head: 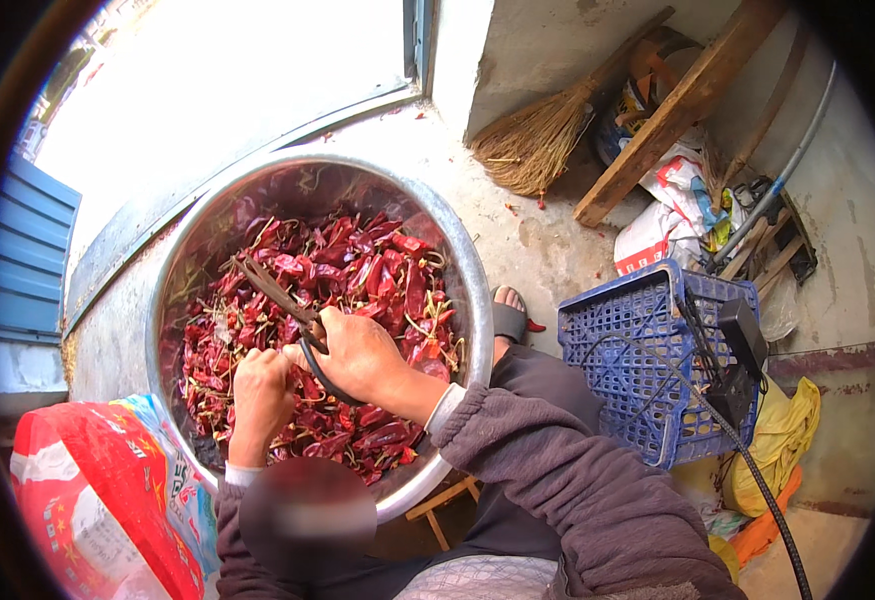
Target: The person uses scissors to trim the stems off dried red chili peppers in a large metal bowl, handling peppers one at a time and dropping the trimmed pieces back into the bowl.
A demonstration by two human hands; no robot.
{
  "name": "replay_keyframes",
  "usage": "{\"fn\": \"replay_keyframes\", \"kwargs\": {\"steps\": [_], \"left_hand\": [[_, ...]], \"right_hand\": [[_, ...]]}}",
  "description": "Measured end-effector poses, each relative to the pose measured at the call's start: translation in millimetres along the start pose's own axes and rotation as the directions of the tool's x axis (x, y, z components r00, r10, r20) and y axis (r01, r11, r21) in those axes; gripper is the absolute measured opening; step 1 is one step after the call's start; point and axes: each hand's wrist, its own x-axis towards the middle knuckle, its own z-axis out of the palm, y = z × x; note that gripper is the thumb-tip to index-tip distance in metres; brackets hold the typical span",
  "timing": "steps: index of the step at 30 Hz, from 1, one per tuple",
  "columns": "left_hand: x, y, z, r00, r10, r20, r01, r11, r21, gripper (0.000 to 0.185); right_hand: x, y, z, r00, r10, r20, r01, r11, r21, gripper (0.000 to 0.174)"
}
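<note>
A wide metal basin (475, 300) in front of me holds a heap of dried red chili peppers (325, 251), many with pale stems. My right hand (366, 360) grips a pair of scissors (276, 292) with dark handles and rusty blades. The blades point up and left over the peppers. Close beside it, my left hand (261, 397) has its fingers curled in, with the fingertips near the scissors' pivot. Whether a pepper is pinched in those fingers is hidden. Both hands are above the heap.
Right of the basin stands a blue plastic crate (621, 360) with a black cable (752, 465) over it. A straw broom (538, 139) and a wooden beam (677, 112) lean at the wall. A red printed bag (99, 495) sits at left; my sandalled foot (510, 315) is beside the basin.
</note>
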Motion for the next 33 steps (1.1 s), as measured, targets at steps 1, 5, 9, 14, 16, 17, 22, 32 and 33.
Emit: {"fn": "replay_keyframes", "kwargs": {"steps": [1, 5, 9, 14, 16, 17, 22, 32, 33], "left_hand": [[0.5, 14.0, -8.6, 0.999, 0.046, -0.014, -0.046, 0.999, -0.015, 0.019], [-2.5, 31.1, -18.5, 0.987, 0.099, -0.129, -0.119, 0.98, -0.16, 0.033], [-10.6, 30.0, -28.7, 0.981, -0.033, -0.191, -0.024, 0.956, -0.292, 0.033], [-14.9, 26.5, -24.1, 0.974, -0.221, -0.048, 0.154, 0.804, -0.574, 0.039], [-9.6, 35.8, -27.5, 0.951, -0.189, -0.245, 0.045, 0.869, -0.494, 0.039], [-7.0, 39.3, -27.9, 0.926, -0.165, -0.339, -0.003, 0.896, -0.445, 0.039], [-12.1, 24.5, -16.6, 0.788, -0.593, -0.166, 0.215, 0.517, -0.828, 0.011], [-11.8, 46.8, -10.3, 0.838, -0.458, 0.297, 0.251, -0.16, -0.955, 0.026], [-12.3, 45.2, -12.7, 0.842, -0.444, 0.307, 0.258, -0.167, -0.951, 0.023]], "right_hand": [[-0.9, 2.5, -0.2, 1.0, 0.001, -0.009, -0.001, 1.0, -0.026, 0.054], [-2.8, 13.7, 3.7, 0.996, -0.094, -0.008, 0.092, 0.985, -0.149, 0.045], [-7.5, 9.1, 8.2, 0.989, -0.138, 0.044, 0.144, 0.969, -0.199, 0.047], [4.5, 21.2, 10.0, 0.992, -0.042, 0.116, 0.043, 0.999, -0.008, 0.038], [5.8, 25.2, 14.0, 0.991, -0.068, 0.113, 0.064, 0.997, 0.039, 0.037], [5.7, 26.7, 17.1, 0.99, -0.081, 0.112, 0.075, 0.995, 0.062, 0.037], [3.9, 16.7, 11.4, 1.0, 0.008, -0.025, -0.002, 0.978, 0.209, 0.03], [-10.4, 13.4, 34.2, 0.986, -0.167, -0.014, 0.168, 0.977, 0.133, 0.031], [-11.1, 12.3, 36.0, 0.982, -0.187, -0.004, 0.186, 0.976, 0.111, 0.032]]}}
